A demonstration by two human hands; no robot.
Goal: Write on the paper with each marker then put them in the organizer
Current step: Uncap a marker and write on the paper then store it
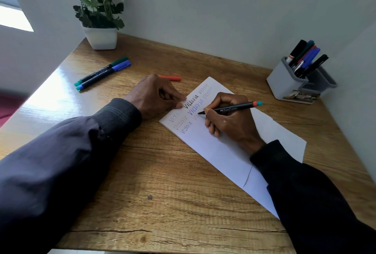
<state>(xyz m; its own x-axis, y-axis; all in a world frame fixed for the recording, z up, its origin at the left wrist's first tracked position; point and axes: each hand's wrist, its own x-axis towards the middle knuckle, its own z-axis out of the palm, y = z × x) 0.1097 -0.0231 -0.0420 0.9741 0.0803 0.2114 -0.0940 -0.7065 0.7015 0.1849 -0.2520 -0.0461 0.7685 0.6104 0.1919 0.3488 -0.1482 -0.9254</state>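
- Progress: the paper (223, 152) carried several rows of one repeated word in differing inks, and the lowest row broke off unfinished.
- The right hand (225, 119) had its fingers clamped round an uncapped marker (234, 108), tip on the sheet at that unfinished row.
- The left hand (156, 95) lay with fingers curled, fingertips resting on the paper's edge.
- A red cap (173, 78) lay on the table (162, 192) just beyond the left hand.
- The organizer (284, 84) already held several markers.
- A green marker (101, 70) and a blue marker (105, 75) lay capped, side by side, well apart from the organizer.
- Judgement: well advanced; three markers remained to stow.
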